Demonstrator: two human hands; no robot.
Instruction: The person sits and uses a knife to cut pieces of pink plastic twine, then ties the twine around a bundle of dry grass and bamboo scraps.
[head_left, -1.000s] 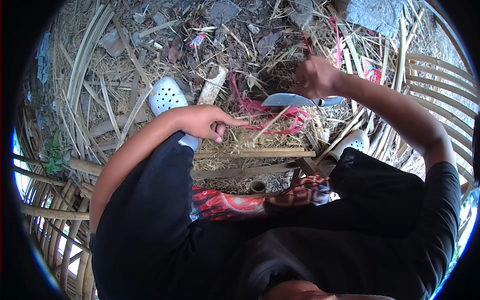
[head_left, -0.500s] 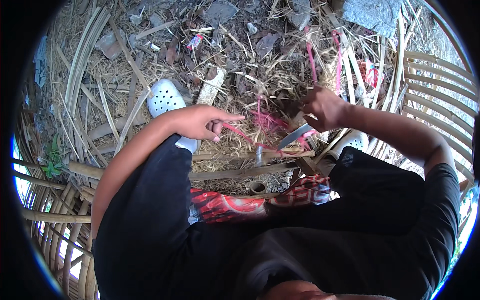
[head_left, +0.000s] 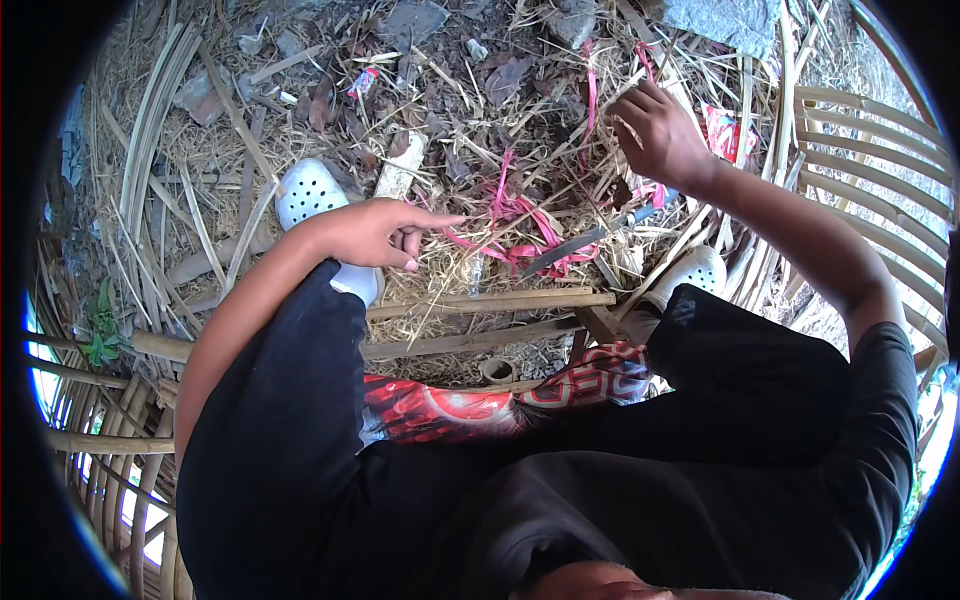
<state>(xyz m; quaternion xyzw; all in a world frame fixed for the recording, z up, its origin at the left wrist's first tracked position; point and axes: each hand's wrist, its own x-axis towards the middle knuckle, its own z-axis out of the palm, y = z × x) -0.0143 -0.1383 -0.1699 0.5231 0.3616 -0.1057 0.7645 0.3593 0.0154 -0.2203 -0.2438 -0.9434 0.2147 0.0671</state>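
My left hand [head_left: 390, 235] hovers beside my left knee, its index finger stretched out and the other fingers loosely bent. A pink plastic strip [head_left: 465, 243] runs from just beyond that fingertip into a tangle of pink strips [head_left: 535, 215]; whether it touches the hand is unclear. A knife [head_left: 580, 243] with a grey blade and blue handle lies slantwise over the tangle. Farther out, my right hand [head_left: 660, 135] is raised off the knife, its bent fingers apart and nothing visible in them. Two upright pink strips [head_left: 591, 95] stand close beside it.
Straw, dry leaves and split bamboo strips [head_left: 155, 130] cover the ground. Bamboo slats [head_left: 870, 170] curve along the right. A wooden bar [head_left: 490, 303] crosses before my knees, above a red printed sheet [head_left: 450, 408]. White clogs [head_left: 312, 195] are on my feet. A grey slab [head_left: 725, 25] lies far right.
My right hand has let go of the knife and moved away from me, toward the upright pink strips. The knife now lies on the tangle. My left hand keeps its pose.
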